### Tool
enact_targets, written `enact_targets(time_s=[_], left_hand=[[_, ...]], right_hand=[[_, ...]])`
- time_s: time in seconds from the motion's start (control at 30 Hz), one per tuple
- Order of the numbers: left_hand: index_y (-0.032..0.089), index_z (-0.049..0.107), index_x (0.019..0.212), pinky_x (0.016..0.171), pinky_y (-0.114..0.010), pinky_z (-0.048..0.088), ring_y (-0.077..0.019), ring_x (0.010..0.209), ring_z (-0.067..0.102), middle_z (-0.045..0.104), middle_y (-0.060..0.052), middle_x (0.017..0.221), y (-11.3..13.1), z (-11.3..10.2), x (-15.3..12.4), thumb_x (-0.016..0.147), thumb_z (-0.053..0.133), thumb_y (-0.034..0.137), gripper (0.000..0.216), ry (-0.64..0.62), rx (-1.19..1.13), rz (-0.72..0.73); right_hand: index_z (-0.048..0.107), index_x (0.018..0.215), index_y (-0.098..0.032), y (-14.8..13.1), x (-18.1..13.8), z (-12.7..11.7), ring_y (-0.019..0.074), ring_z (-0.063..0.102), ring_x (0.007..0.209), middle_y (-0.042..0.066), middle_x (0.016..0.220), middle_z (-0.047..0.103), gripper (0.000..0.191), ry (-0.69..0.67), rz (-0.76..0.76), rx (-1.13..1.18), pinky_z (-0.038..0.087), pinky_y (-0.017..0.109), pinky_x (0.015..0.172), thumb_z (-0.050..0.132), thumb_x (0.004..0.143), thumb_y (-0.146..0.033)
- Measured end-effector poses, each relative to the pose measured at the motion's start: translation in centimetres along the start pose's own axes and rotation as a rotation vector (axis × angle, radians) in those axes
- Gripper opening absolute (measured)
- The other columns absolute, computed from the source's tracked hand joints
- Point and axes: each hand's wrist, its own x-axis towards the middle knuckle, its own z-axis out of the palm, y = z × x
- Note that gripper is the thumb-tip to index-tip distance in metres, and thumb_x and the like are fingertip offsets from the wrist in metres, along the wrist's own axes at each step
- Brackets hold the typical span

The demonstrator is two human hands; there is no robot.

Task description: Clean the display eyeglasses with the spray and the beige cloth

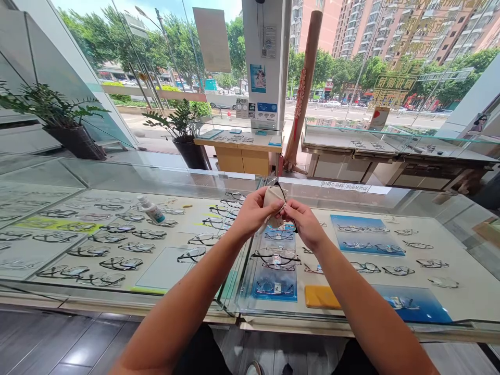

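Over the glass counter, my left hand (253, 210) is closed around a pale beige cleaning cloth (274, 197), its thumb pressed on the fabric. My right hand (305, 224) pinches a dark-framed pair of glasses (296, 228) close beside the cloth. One dark temple sticks up above the cloth and a dark tip shows by the right fingers. Cloth and fingers hide the lenses and most of the frame. A white spray bottle (150, 210) with a blue-green label stands on the counter to the left of my hands.
Beneath the glass top (250, 299), several pairs of glasses lie in rows. An orange-yellow case (322, 297) lies near the front edge. Beyond are a wooden display cabinet (242, 158), a potted plant (191, 151), a leaning wooden post (304, 94) and another glass counter (351, 136).
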Motion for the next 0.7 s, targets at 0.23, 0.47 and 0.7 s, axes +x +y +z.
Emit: enact_targets(time_s=[0.23, 0.47, 0.7], left_hand=[[0.021, 0.062, 0.080, 0.049, -0.026, 0.045, -0.0139, 0.047, 0.057, 0.065, 0.002, 0.057, -0.4, 0.8, -0.4, 0.085, 0.089, 0.068, 0.055, 0.074, 0.072, 0.095], [0.018, 0.067, 0.074, 0.049, -0.026, 0.042, -0.0141, 0.046, 0.057, 0.067, -0.003, 0.056, -0.7, 0.1, -0.1, 0.095, 0.075, 0.074, 0.060, 0.012, 0.083, 0.059], [0.012, 0.079, 0.091, 0.077, -0.030, 0.060, -0.0206, 0.075, 0.075, 0.079, -0.010, 0.080, 0.2, -2.0, 0.6, 0.095, 0.082, 0.061, 0.049, -0.271, 0.016, 0.005]], right_hand=[[0.074, 0.080, -0.023, 0.0, -0.1, 0.3, 0.0188, 0.053, 0.082, 0.001, 0.082, 0.069, 0.043, -0.111, -0.021, -0.030, 0.043, 0.036, 0.084, 0.084, 0.088, -0.065], [0.074, 0.071, -0.023, -0.6, 0.0, -0.2, 0.0204, 0.059, 0.081, 0.004, 0.078, 0.076, 0.035, -0.099, -0.022, -0.066, 0.044, 0.038, 0.086, 0.081, 0.087, -0.053], [0.074, 0.070, -0.023, -1.2, 0.3, -1.4, 0.0202, 0.062, 0.080, 0.004, 0.076, 0.078, 0.031, -0.048, -0.003, -0.037, 0.043, 0.036, 0.082, 0.082, 0.084, -0.049]])
